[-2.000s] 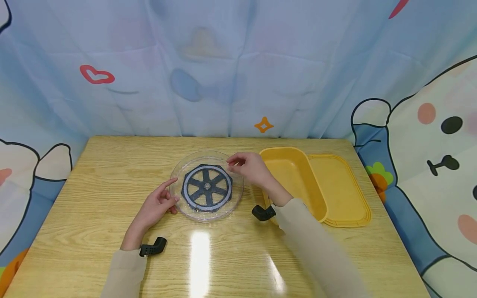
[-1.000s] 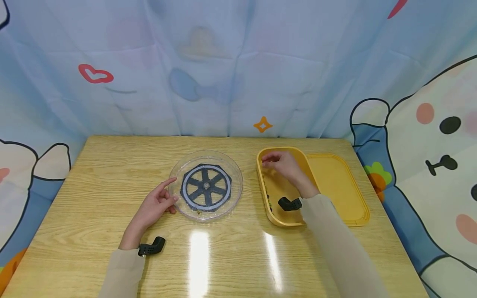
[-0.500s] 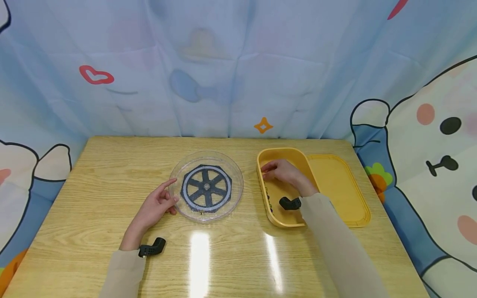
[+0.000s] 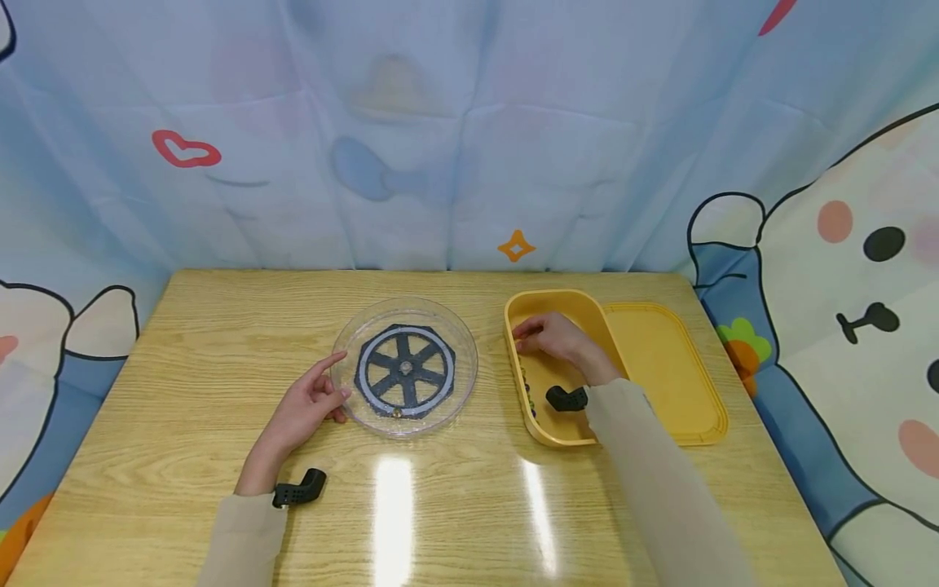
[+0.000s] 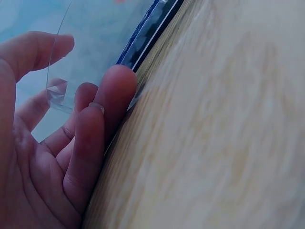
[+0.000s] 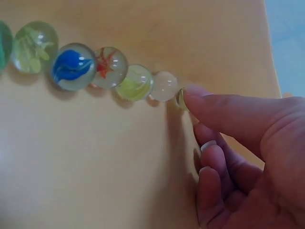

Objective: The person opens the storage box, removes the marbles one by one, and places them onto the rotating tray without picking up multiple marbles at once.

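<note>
A clear round dish (image 4: 465, 367) with a dark spoked wheel design (image 4: 405, 367) at its bottom stands on the table. One small marble (image 4: 397, 413) lies near its front side. My left hand (image 4: 310, 405) touches the dish's left rim with index finger and thumb; in the left wrist view the clear wall (image 5: 95, 43) stands among the fingers. Inside the yellow box (image 4: 546, 371), my right hand (image 4: 559, 338) reaches to the left wall. Thumb and index finger pinch a yellowish glass marble (image 6: 180, 99), mostly hidden by the thumb, at the end of a marble row (image 6: 74, 67).
The yellow lid (image 4: 667, 375) lies flat to the right of the box, partly under it. Several marbles (image 4: 530, 399) line the box's left wall. A wooden table (image 4: 455, 505) carries everything, with a printed curtain (image 4: 455, 163) behind it.
My right hand has left the dish's right rim, moved right and gone down into the box. The marble in the dish has shifted slightly right. My left hand stays at the rim.
</note>
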`<state>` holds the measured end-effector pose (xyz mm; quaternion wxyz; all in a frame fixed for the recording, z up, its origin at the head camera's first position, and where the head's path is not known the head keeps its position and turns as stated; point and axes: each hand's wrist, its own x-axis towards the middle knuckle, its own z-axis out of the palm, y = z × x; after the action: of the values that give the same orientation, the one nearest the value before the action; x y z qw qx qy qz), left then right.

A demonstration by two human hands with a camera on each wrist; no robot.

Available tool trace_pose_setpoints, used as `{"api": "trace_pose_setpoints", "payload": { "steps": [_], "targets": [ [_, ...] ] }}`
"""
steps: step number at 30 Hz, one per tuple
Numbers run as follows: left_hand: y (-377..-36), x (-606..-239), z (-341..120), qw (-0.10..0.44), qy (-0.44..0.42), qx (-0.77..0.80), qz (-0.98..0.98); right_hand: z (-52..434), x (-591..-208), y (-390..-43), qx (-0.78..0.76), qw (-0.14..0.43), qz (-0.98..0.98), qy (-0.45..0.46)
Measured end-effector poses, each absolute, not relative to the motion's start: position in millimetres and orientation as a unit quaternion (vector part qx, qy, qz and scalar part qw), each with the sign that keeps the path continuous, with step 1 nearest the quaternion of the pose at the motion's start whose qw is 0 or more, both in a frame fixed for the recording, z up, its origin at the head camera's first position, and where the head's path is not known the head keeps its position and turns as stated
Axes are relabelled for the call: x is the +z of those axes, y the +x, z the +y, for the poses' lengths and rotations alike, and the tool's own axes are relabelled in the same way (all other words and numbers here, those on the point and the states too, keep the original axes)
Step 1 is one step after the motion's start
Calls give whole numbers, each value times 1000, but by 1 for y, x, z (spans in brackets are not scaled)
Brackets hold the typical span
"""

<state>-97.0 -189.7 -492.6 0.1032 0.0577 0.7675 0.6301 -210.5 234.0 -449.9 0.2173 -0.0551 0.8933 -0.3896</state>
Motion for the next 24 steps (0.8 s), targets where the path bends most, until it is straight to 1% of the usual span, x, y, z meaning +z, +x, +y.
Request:
{"api": "trace_pose_setpoints", "payload": {
  "steps": [8,19,24],
  "targets": [
    [-96,-494,-189,106,54,638,761,234,-454,-211,-356,209,909,-60],
    [-96,-496,-189,105,53,636,762,240,-452,-211,-416,204,884,-63],
    [-97,-495,-190,103,56,634,764,240,-445,-210,-439,199,875,-49]
  ]
}}
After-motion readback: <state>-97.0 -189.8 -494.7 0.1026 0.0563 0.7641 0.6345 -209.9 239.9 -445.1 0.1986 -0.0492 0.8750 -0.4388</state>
